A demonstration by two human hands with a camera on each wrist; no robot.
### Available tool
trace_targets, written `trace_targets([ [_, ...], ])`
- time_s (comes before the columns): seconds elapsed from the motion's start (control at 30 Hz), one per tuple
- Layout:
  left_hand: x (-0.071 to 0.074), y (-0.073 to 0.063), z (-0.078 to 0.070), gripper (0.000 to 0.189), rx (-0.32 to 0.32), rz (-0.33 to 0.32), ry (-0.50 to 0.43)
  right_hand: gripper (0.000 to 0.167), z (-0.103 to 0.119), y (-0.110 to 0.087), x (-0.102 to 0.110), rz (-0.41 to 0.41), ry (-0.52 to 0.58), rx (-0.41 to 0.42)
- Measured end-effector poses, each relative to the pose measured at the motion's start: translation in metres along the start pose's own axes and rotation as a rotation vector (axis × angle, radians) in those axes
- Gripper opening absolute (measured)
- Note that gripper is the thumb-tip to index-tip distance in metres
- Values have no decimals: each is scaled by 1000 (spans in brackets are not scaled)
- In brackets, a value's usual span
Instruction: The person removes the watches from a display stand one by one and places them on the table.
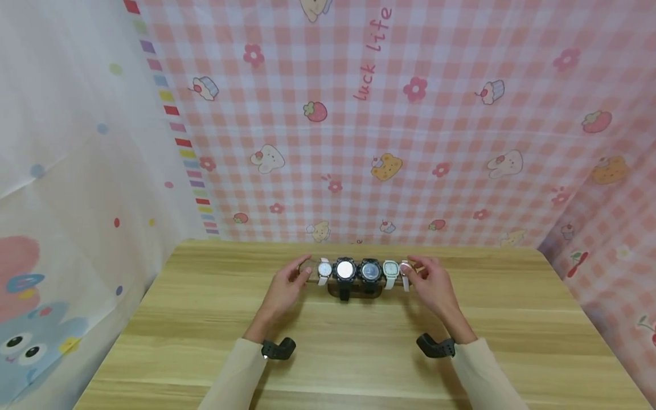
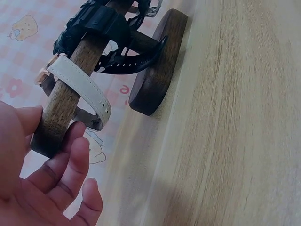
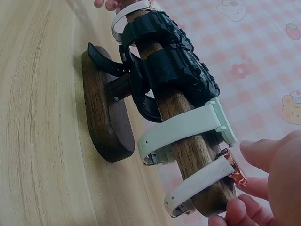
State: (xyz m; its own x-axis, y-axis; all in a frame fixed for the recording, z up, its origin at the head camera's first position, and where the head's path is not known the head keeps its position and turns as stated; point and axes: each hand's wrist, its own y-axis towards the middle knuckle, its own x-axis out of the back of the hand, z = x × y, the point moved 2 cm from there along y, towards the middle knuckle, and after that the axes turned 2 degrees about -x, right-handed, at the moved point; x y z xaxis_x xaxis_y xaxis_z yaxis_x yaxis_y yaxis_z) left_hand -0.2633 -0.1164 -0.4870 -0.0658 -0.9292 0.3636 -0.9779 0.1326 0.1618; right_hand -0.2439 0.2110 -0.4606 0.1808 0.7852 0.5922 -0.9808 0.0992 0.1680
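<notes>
A dark wooden watch stand (image 1: 335, 291) stands on the table, its crossbar carrying several watches. My left hand (image 1: 288, 283) holds the bar's left end; the left wrist view shows thumb and fingers on either side of the wood (image 2: 55, 117). Beside them hangs a white-strapped watch (image 1: 325, 269). Two chunky black watches (image 1: 345, 270) sit mid-bar. Then come a mint-green watch (image 1: 391, 269) and, outermost, a white watch with a rose-gold case (image 3: 239, 175). My right hand (image 1: 434, 285) grips the bar's right end, its fingers close against that case.
The stand's oval base (image 3: 101, 113) rests on the light wood table (image 1: 359, 359), towards its back edge. A pink checked cloth (image 1: 359, 142) hangs behind, and a pale printed cloth (image 1: 77, 171) on the left. Each wrist wears a black camera strap (image 1: 279, 348).
</notes>
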Motion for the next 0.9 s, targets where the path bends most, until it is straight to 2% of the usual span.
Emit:
trace_targets([
  [0.1,0,1,2,41,18,4,-26,39,0,1,-1,-3,5,0],
  [0.13,1,-1,-3,41,19,10,-32,39,0,1,-1,-4,5,0],
  [0.33,0,2,0,40,5,15,-53,36,-1,3,-1,-20,-5,7],
  [0.37,-1,4,6,40,4,13,-56,36,-1,3,0,-21,-5,8],
  [0.5,0,3,5,39,6,12,-57,35,-1,3,1,-14,-4,5],
  [0.9,-2,2,4,37,9,-31,-39,35,-7,3,7,20,0,-11],
])
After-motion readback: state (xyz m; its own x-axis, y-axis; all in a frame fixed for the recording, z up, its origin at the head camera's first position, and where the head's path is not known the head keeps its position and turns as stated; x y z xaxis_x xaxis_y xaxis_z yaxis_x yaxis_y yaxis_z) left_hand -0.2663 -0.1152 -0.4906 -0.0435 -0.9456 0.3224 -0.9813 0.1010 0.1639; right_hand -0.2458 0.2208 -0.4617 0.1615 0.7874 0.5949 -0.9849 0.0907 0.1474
